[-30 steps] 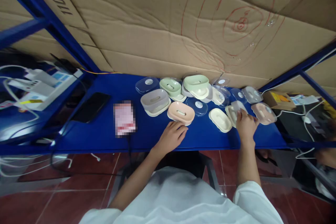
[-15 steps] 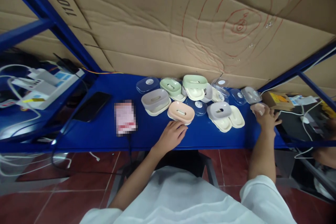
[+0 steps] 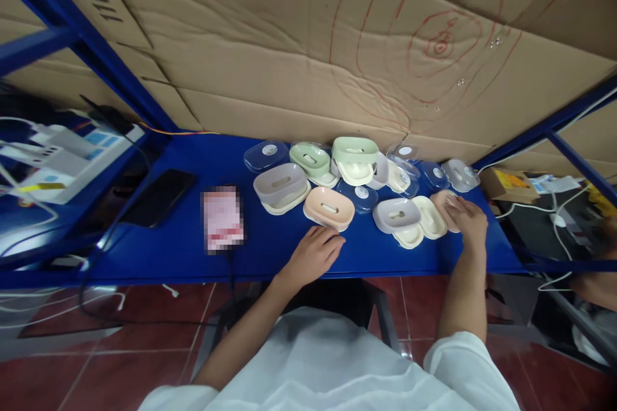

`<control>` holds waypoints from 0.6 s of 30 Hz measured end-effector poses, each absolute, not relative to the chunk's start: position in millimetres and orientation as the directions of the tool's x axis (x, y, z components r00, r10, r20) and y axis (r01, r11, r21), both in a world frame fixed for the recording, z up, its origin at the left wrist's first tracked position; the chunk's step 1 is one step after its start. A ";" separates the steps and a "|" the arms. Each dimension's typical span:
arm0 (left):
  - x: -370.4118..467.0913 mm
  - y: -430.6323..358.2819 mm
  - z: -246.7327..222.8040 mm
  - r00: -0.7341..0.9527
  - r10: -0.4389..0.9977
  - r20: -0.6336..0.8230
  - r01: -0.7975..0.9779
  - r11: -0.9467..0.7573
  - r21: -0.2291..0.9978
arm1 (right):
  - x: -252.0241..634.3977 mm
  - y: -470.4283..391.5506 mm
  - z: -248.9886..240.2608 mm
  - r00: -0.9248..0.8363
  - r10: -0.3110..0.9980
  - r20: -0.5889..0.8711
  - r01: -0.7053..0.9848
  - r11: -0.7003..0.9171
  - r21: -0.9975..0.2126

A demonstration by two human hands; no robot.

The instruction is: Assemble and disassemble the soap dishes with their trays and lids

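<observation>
My right hand [image 3: 471,225] grips a peach soap dish [image 3: 441,205] at the right end of the cluster, beside a cream tray [image 3: 430,218]. Its fingers partly cover the dish. Nearer the front edge, my left hand [image 3: 315,255] lies on the table with loosely bent fingers and nothing in it. Just beyond it stands another peach soap dish [image 3: 330,207] with a slotted bottom. A lilac dish [image 3: 398,214] sits left of the cream tray and overlaps a second cream tray [image 3: 409,237]. Farther left is a larger lilac dish [image 3: 280,183] on a cream base.
Green dishes [image 3: 355,149] and clear lids [image 3: 266,156] stand along the cardboard wall [image 3: 241,77]. A black phone [image 3: 157,198] and a blurred pink item [image 3: 223,218] lie left on the blue table [image 3: 270,250]. Power strips with cables are far left; a small carton [image 3: 508,186] is right.
My right hand has moved left with the peach soap dish, from the table's right end to beside the cream trays. My left hand stays nearly in place. The view has shifted slightly.
</observation>
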State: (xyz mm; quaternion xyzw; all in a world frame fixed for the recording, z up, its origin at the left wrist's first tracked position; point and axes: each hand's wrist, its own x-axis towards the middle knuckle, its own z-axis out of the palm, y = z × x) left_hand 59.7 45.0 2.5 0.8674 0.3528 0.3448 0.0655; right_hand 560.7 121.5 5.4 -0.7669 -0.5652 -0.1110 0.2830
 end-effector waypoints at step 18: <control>58.3 44.0 2.0 0.474 0.689 0.549 0.573 -0.715 0.402 | 487.3 119.1 20.4 0.148 0.873 0.465 0.968 -0.033 -0.247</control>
